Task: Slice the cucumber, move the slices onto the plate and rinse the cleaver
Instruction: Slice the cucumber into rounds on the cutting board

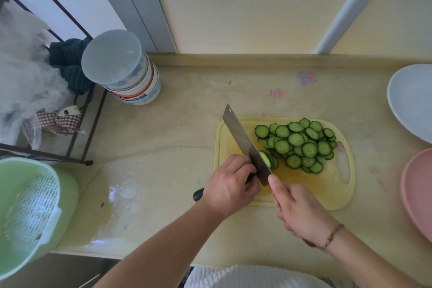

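Note:
A yellow cutting board (332, 192) lies on the counter with several green cucumber slices (301, 144) piled at its far side. My left hand (230, 184) grips the uncut cucumber; its dark end (198, 194) sticks out to the left. My right hand (297, 210) holds the cleaver (243, 140) by a handle hidden in my fist, index finger along the blade. The blade stands on edge against the cucumber's cut face (266, 159). A white plate (411, 100) sits at the far right.
A pink dish (416, 196) lies at the right edge below the plate. Stacked bowls (126, 70) stand at the back left beside a wire rack (77, 124). A green colander basket (30, 208) sits at the left. The counter near it is wet.

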A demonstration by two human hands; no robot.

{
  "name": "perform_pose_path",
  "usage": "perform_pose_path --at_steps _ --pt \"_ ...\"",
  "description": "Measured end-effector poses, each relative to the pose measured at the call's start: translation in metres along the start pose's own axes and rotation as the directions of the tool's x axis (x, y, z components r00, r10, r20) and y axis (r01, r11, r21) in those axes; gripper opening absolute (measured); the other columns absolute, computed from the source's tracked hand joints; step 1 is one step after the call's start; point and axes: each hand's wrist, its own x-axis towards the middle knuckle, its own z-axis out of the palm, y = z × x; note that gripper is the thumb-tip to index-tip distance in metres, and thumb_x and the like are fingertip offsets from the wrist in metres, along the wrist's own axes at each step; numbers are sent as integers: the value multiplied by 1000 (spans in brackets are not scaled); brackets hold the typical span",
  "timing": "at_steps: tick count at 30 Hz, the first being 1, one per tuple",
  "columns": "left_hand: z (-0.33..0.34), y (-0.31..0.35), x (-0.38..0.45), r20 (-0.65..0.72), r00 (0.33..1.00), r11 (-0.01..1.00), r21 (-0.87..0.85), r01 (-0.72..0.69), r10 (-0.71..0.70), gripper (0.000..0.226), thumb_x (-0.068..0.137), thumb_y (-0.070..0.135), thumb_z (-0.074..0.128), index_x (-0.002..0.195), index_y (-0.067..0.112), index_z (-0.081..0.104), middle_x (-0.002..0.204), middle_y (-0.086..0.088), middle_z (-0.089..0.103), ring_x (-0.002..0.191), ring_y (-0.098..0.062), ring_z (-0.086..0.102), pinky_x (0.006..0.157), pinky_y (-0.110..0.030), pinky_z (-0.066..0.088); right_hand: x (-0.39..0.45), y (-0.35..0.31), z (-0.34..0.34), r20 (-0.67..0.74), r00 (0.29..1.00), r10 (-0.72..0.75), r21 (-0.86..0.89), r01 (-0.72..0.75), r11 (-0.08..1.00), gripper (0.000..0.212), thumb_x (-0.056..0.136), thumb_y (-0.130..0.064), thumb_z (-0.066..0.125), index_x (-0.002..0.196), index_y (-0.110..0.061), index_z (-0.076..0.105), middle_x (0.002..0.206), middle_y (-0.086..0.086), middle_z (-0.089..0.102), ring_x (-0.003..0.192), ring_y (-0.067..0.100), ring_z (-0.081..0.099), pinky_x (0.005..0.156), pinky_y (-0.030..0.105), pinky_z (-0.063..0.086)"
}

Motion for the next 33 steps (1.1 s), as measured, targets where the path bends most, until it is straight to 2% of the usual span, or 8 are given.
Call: perform_pose_path --at_steps 6,14,19,21,23,26,30,33 --pt "1 0 -1 -1 1000 1000 6 -12 12 6 81 5 74 83 3 69 91 -7 65 85 -23 62 71 -28 53 19 8 12 -21 1000 2 -23 -2 1000 62 77 -75 23 63 -17 40 37 -8 33 33 4 29 42 24 25" --pt "-1 1 -3 47 996 986 146 -84 78 5 87 9 67 84 11 70 93 -2 65 86 -24 60 71 -34 51 11 19 -14 24 993 115 227 -117 967 57 88 -67 34 70 -14 43 53 3 32 39 15 26 39 23 25" --pt "-7 8 -2 100 995 969 243 -46 22 5 87 15 66 91 16 69 101 2 65 93 -22 61 76 -33 51 -8 16 -34 113 993 -16 236 -11 972 50 95 -54 38 71 -11 47 53 1 34 42 15 27 42 27 24" --pt "-10 13 -7 137 989 974 227 21 -53 14 87 19 65 101 16 67 109 2 63 100 -21 61 84 -33 52 -21 14 -45 38 993 -109 127 103 986 49 95 -48 41 70 -7 48 51 -3 36 44 12 30 44 29 27" --pt "-14 17 -11 188 977 976 208 57 -97 23 88 26 61 108 16 66 114 2 61 105 -21 60 90 -35 53 -32 15 -54 -90 978 -190 -141 177 974 46 91 -54 41 70 -15 50 49 -7 41 43 7 35 45 23 30" --pt "-14 15 -12 218 966 979 180 97 -136 31 88 30 57 113 14 65 120 1 59 111 -22 57 92 -39 53 -43 17 -60 -187 956 -224 -615 64 786 37 93 -63 28 88 -32 46 64 -9 50 56 7 49 47 18 31" --pt "-13 23 -7 52 992 992 53 111 -113 29 92 21 58 121 14 58 123 -1 56 116 -23 54 94 -42 49 -39 27 -66 -196 951 -239 -740 17 673 38 94 -64 21 93 -32 42 78 -7 54 69 11 57 51 23 33" --pt "-12 44 13 -45 985 985 -26 -169 168 30 93 18 57 123 11 54 126 -11 56 120 -31 55 99 -46 46 -35 36 -65 -215 940 -263 -745 16 667 39 94 -64 23 93 -30 44 82 -6 59 69 13 59 54 25 40"
